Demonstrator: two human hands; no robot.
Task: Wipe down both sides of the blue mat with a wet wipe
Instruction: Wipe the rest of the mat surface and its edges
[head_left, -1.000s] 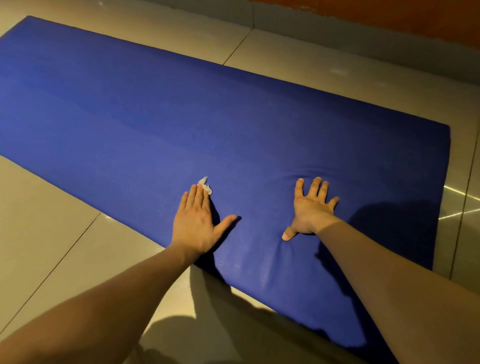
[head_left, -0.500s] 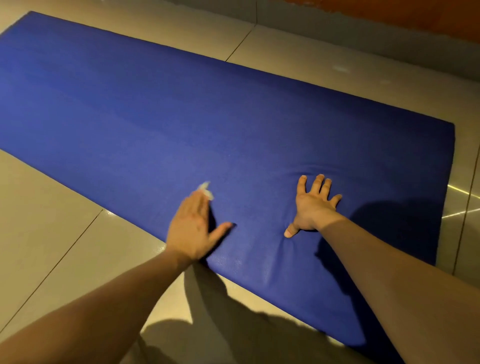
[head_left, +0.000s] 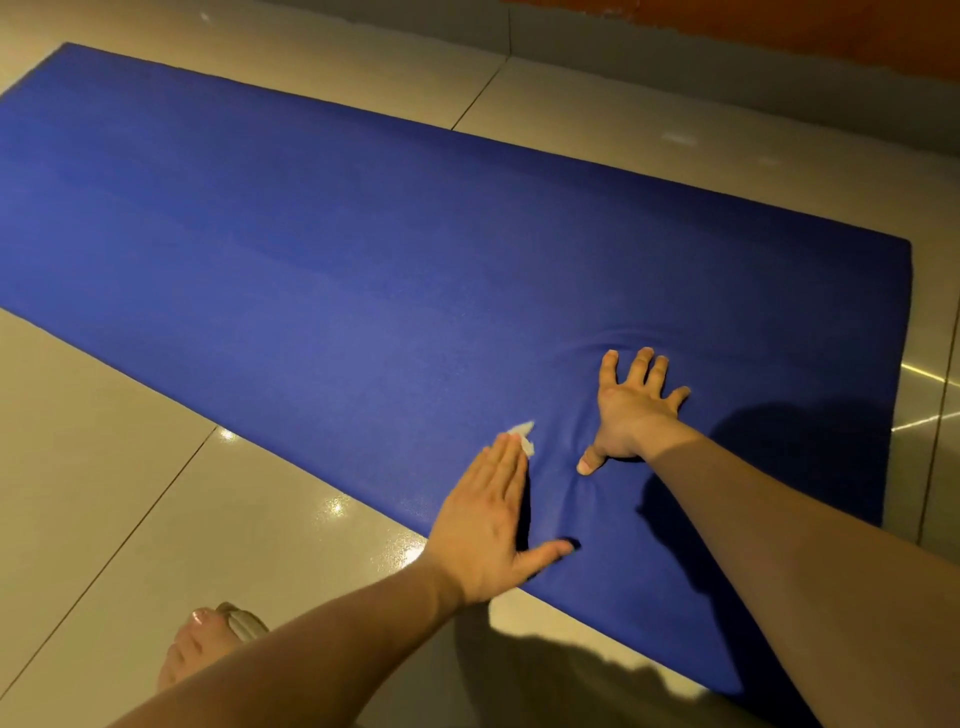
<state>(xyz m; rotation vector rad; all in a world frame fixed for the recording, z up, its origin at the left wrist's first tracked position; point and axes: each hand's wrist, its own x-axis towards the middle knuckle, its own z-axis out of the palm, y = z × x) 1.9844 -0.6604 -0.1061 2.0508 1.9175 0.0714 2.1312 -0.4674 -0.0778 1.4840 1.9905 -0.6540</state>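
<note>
The blue mat (head_left: 363, 270) lies flat on the tiled floor, running from the far left to the right. My left hand (head_left: 488, 525) lies flat near the mat's near edge, fingers straight, pressing a small white wet wipe (head_left: 523, 436) whose tip sticks out past the fingertips. My right hand (head_left: 631, 408) is spread on the mat just to the right, fingers splayed, pressing down so the mat wrinkles around it.
Glossy beige floor tiles (head_left: 130, 467) surround the mat. A foot in a sandal (head_left: 208, 644) stands on the floor at the bottom left. A grey skirting and orange wall (head_left: 727, 31) run along the far side.
My left hand has slid with the wipe to the right along the near edge, closer to my right hand. The right hand stays planted.
</note>
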